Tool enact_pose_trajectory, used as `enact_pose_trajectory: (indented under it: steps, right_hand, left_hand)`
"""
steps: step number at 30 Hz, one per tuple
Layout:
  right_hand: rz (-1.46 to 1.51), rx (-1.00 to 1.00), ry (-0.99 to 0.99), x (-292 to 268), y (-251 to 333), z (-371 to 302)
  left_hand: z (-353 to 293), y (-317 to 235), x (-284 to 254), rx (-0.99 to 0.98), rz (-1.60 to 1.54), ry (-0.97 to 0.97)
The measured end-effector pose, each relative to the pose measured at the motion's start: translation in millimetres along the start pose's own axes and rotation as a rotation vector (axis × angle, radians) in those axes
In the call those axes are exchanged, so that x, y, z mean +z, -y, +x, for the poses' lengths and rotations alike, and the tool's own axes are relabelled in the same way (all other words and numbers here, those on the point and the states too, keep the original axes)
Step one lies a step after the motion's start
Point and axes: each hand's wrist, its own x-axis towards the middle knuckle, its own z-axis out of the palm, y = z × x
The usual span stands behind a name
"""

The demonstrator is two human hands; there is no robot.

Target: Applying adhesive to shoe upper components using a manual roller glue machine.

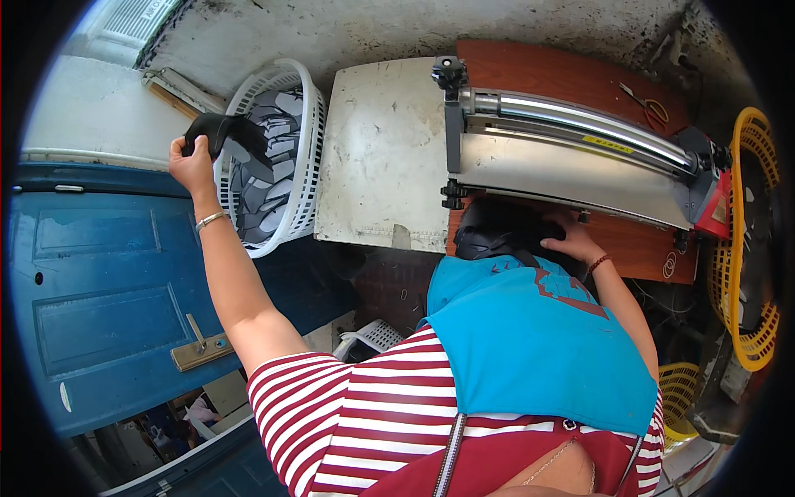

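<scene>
Out to the left, my left hand (192, 166) pinches a bunch of black, flexible cut pieces (222, 131). These hang over the near-left rim of a white plastic basket (310, 157). Inside the basket lie many grey and black flat cut pieces (280, 137). At the front edge of the brown table, my right hand (576, 245) is closed on a pile of black pieces (497, 230), its thumb on the near side and its other fingers partly hidden. That pile rests against my blue apron (530, 323), just below a roller machine (571, 166).
Scissors (646, 103) with orange handles lie behind the machine. A pale worn board (377, 149) separates basket and machine. Yellow baskets (737, 248) stand at the right, one holding dark pieces. A blue door (108, 290) is at the left. Pale rings (669, 265) lie near the table's front edge.
</scene>
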Motion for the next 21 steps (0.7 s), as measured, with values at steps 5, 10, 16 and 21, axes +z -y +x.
enact_pose_trajectory:
  steps: [5,10,16,21]
  right_hand:
    - [-0.085,-0.093,-0.086,-2.4,38.0,-21.8]
    - [-0.178,-0.144,-0.183,4.6,50.1,-32.0]
    - [-0.360,-0.267,-0.228,3.3,63.0,-35.4]
    - [-0.474,-0.412,-0.326,12.1,60.7,-50.8]
  left_hand:
    - [-13.8,36.9,-36.1,0.060,0.503,-0.167]
    - [-61.8,57.4,-36.7,0.250,0.712,0.127]
    - [-198.6,175.6,-6.8,-0.292,0.509,0.897]
    - [-217.4,115.9,46.2,-0.282,0.543,0.612]
